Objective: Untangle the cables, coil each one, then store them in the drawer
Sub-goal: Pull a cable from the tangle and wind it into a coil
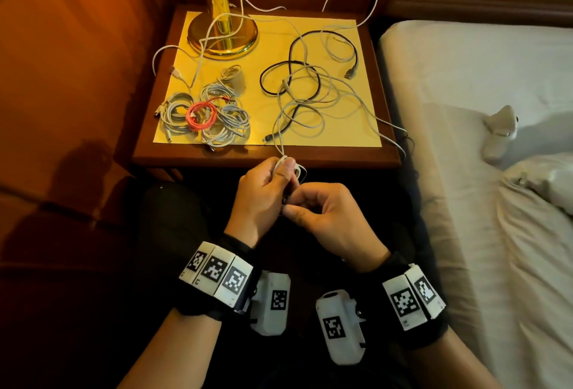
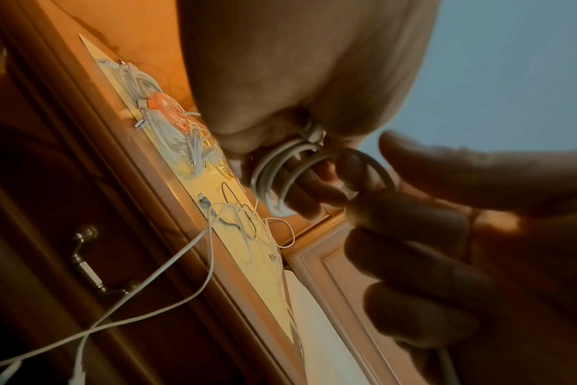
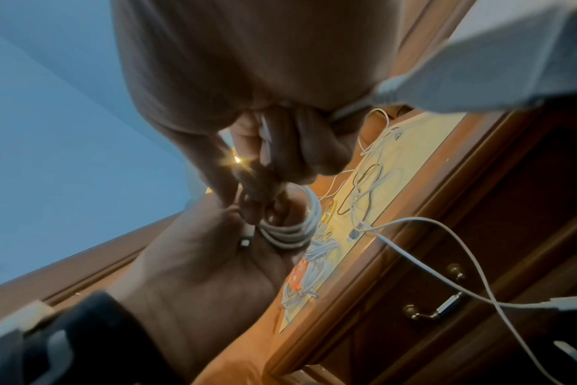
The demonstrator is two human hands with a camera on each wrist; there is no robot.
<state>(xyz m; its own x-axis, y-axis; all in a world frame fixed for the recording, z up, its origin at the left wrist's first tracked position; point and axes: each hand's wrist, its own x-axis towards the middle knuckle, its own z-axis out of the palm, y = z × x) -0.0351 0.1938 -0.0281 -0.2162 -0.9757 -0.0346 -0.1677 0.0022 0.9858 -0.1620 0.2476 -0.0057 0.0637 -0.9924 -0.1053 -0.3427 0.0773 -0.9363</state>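
Nearest, the left hand point(image 1: 262, 193) is gripping a small coil of thin white charging cable point(image 3: 292, 229) wound round its fingers, while the right hand point(image 1: 325, 218) is pinching the same cable just beside it, closer to the body. The free length is running up and away to the loose tangle of white and black cables point(image 1: 305, 90) on the yellow-topped wooden nightstand point(image 1: 366, 153). Finished coils point(image 1: 206, 115) are lying farther left. Only the wrist views are showing the closed drawer's brass handle point(image 2: 96, 263).

Looks like a bedroom, maybe a hotel one: dark wooden nightstand point(image 1: 384, 84) with a shiny brass lamp base point(image 1: 222, 35), right beside a white-sheeted bed point(image 1: 483, 84).
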